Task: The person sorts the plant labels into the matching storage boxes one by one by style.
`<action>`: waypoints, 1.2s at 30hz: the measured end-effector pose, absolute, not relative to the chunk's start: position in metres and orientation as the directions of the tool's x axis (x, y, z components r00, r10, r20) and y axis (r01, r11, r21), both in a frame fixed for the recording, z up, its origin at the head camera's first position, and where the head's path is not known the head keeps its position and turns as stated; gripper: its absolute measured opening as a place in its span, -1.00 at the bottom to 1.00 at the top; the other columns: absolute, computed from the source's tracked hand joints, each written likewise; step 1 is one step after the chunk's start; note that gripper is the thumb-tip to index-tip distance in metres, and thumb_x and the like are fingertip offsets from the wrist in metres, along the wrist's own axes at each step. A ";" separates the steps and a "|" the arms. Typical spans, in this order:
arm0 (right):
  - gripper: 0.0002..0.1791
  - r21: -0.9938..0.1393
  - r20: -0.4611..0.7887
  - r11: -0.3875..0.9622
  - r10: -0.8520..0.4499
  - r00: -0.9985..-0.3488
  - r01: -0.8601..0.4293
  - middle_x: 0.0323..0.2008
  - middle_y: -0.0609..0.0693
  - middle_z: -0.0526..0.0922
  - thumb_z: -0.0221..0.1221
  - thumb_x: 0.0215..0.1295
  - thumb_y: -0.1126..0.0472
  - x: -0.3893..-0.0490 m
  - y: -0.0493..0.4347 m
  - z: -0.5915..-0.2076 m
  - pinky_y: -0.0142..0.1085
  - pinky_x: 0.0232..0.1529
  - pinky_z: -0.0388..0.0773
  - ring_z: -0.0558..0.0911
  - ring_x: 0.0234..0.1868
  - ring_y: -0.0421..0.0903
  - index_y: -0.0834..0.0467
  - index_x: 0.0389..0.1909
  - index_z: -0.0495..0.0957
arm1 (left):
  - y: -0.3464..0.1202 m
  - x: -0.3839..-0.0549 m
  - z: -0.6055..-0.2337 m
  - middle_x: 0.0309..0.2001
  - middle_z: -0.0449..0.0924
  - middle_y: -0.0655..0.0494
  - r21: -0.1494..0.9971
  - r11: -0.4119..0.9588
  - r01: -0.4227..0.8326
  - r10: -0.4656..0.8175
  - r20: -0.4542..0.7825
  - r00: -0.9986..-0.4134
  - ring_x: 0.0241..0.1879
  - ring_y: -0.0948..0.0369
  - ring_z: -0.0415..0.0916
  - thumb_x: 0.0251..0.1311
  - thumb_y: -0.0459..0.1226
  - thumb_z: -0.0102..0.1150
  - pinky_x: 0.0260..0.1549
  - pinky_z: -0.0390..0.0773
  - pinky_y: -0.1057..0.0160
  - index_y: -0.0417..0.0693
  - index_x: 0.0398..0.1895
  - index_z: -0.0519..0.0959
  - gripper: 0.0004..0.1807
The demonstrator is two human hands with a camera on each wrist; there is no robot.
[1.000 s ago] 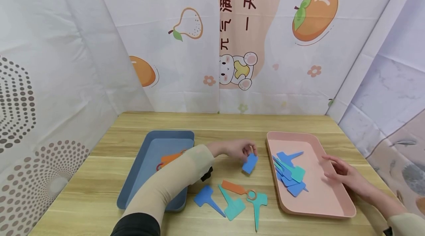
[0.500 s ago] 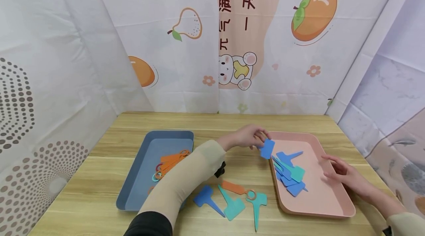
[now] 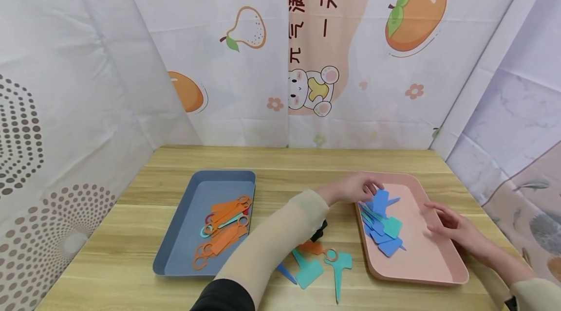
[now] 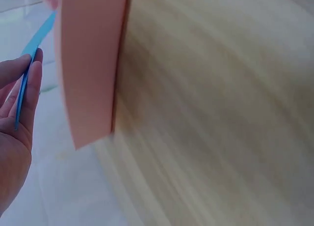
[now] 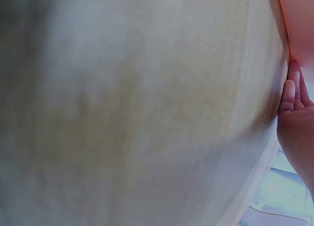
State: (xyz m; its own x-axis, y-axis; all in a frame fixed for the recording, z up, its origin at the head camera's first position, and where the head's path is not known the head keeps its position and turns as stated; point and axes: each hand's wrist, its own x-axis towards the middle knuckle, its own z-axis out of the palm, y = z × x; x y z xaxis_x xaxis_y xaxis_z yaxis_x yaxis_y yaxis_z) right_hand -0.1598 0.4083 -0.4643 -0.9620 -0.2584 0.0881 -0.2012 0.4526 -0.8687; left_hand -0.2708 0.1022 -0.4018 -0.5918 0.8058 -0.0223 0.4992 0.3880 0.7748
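My left hand (image 3: 357, 187) is over the far left part of the pink tray (image 3: 434, 257), pinching a blue T-shaped plant label (image 3: 380, 202) between thumb and fingers. The left wrist view shows this label (image 4: 38, 38) edge-on, beside the tray's outer wall. Beneath it in the tray lies a pile of blue plant labels (image 3: 389, 246) with a teal label (image 3: 392, 227) among them. With fairly straight fingers, my right hand (image 3: 460, 234) touches the tray's right side. In the right wrist view those fingertips meet the pink wall (image 5: 301, 29).
A blue tray (image 3: 175, 233) on the left holds several orange ring-ended tags (image 3: 225, 238). Between the trays lie teal labels (image 3: 310, 272), an orange ring tag (image 3: 312, 247) and a blue label (image 3: 287, 273), partly covered by my left sleeve (image 3: 271, 233). A printed curtain (image 3: 245, 82) stands behind the table.
My left hand has carried the blue plant label rightward from the table between the trays to above the pink tray. My right hand has stayed at the tray's side.
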 end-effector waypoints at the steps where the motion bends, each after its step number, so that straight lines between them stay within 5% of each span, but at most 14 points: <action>1: -0.41 -0.870 0.088 0.450 -0.260 -0.962 -0.201 0.03 -0.50 0.46 0.14 0.34 0.40 -0.160 0.408 -0.464 -0.56 -0.15 0.42 0.41 0.01 -0.56 0.22 0.37 0.23 | 0.105 -0.270 -0.403 -0.21 0.57 0.16 0.758 0.390 0.523 0.814 -0.018 -0.581 -0.23 0.35 0.53 0.24 -0.48 0.17 -0.31 0.48 0.54 -0.15 0.11 0.57 -0.64; 17: -0.40 -0.861 0.078 0.470 -0.256 -0.963 -0.194 0.03 -0.50 0.44 0.16 0.34 0.40 -0.161 0.407 -0.464 -0.59 -0.14 0.38 0.41 0.00 -0.55 0.23 0.38 0.24 | 0.133 -0.255 -0.426 -0.29 0.53 0.28 0.557 0.511 0.654 0.814 -0.071 -0.576 -0.24 0.34 0.52 0.24 -0.48 0.16 -0.38 0.39 0.60 0.05 0.01 0.61 -0.66; 25: -0.40 -0.863 0.078 0.465 -0.262 -0.962 -0.196 0.03 -0.49 0.45 0.15 0.34 0.40 -0.161 0.405 -0.466 -0.57 -0.14 0.41 0.41 0.01 -0.56 0.23 0.37 0.24 | 0.133 -0.253 -0.429 -0.23 0.59 0.32 0.528 0.505 0.683 0.824 -0.058 -0.564 -0.21 0.45 0.49 0.27 -0.42 0.17 -0.25 0.33 0.65 0.02 0.03 0.60 -0.70; 36: -0.39 -0.855 0.061 0.488 -0.238 -0.969 -0.173 0.01 -0.50 0.44 0.16 0.34 0.38 -0.161 0.409 -0.463 -0.56 -0.17 0.42 0.40 -0.01 -0.57 0.15 0.39 0.25 | 0.090 -0.263 -0.401 0.00 0.58 -0.07 0.636 0.312 0.706 0.895 0.052 -0.442 -0.06 0.29 0.49 0.31 -0.44 0.12 -0.04 0.36 0.55 -0.32 0.04 0.54 -0.74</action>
